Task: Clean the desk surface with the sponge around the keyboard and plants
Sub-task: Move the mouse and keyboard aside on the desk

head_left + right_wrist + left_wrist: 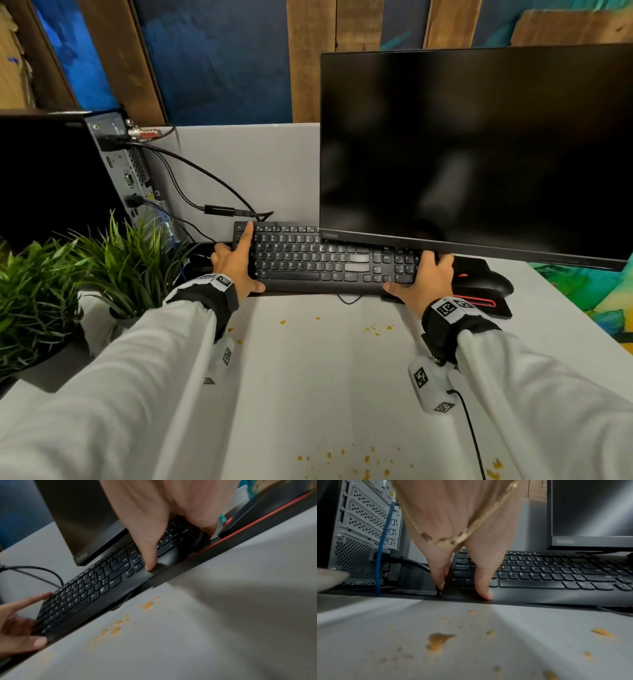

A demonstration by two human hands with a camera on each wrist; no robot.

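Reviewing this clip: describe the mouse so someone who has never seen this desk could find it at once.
Start at the big dark monitor on the right of the grey desk. Under its lower right edge, just right of the black keyboard that the right hand grips, a black mouse sits on a black pad with a red stripe. A small red mark on its front sets it apart.

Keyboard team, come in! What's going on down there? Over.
Left hand and right hand grip the ends of the black plastic keyboard. Orange crumbs on grey desk. No sponge in sight. Black monitor overhangs keyboard.
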